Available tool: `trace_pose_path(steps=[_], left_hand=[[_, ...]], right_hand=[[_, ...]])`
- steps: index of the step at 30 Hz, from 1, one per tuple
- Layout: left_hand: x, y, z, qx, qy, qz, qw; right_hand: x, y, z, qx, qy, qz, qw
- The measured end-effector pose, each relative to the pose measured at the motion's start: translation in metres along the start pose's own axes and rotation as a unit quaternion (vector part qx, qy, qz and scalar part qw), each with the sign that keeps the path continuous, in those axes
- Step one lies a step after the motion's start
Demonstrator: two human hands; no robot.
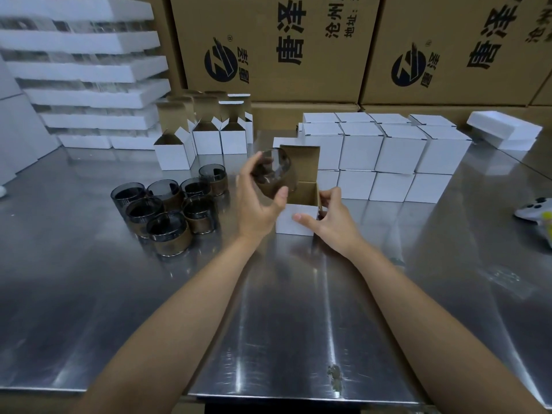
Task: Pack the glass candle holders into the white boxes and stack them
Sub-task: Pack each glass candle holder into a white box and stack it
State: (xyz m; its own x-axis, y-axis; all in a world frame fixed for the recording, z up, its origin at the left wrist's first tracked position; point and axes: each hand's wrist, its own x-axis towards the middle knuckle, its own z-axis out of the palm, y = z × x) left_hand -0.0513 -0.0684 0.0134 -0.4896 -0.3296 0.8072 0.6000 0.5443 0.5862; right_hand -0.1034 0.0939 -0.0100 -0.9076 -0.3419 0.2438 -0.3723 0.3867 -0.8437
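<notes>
My left hand (257,201) grips a smoky glass candle holder (276,171), tilted, just above and left of an open white box (295,219) on the steel table. My right hand (330,219) holds that box at its right side, thumb along the front face, fingers at the open flap. Several more dark glass holders (167,204) stand grouped on the table to the left. Closed white boxes (385,156) are stacked in two layers behind and to the right. Open white boxes (206,135) with raised flaps stand behind the glasses.
The steel table (283,309) stretches toward me. Foam trays with glassware (86,73) are piled at the back left. Large brown cartons (283,46) wall off the back. A white foam tray (504,130) lies at the far right, and a white and yellow object (537,213) sits at the right edge.
</notes>
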Motion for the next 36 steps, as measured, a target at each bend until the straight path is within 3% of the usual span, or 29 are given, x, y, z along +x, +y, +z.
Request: trace_pose_path(steps=[6, 12, 19, 27, 36], left_hand=[[-0.0050, 0.0020, 0.0063, 0.085, -0.098, 0.111, 0.985], [-0.0046, -0.0023, 0.0084, 0.196, -0.118, 0.091, 0.969], [-0.0043, -0.0018, 0.0087, 0.192, -0.113, 0.073, 0.972], [-0.0030, -0.0028, 0.0069, 0.246, -0.194, 0.004, 0.950], [0.0002, -0.0017, 0.0048, 0.296, -0.214, 0.059, 0.929]], right_hand=[[-0.0015, -0.0024, 0.0077, 0.001, 0.006, -0.025, 1.000], [-0.0019, -0.0038, 0.0067, -0.004, 0.009, -0.035, 0.999], [-0.0028, -0.0052, 0.0067, -0.007, 0.002, -0.034, 0.999], [-0.0014, -0.0039, 0.0077, -0.011, 0.005, -0.025, 1.000], [-0.0020, -0.0029, 0.0077, -0.009, 0.006, -0.021, 1.000]])
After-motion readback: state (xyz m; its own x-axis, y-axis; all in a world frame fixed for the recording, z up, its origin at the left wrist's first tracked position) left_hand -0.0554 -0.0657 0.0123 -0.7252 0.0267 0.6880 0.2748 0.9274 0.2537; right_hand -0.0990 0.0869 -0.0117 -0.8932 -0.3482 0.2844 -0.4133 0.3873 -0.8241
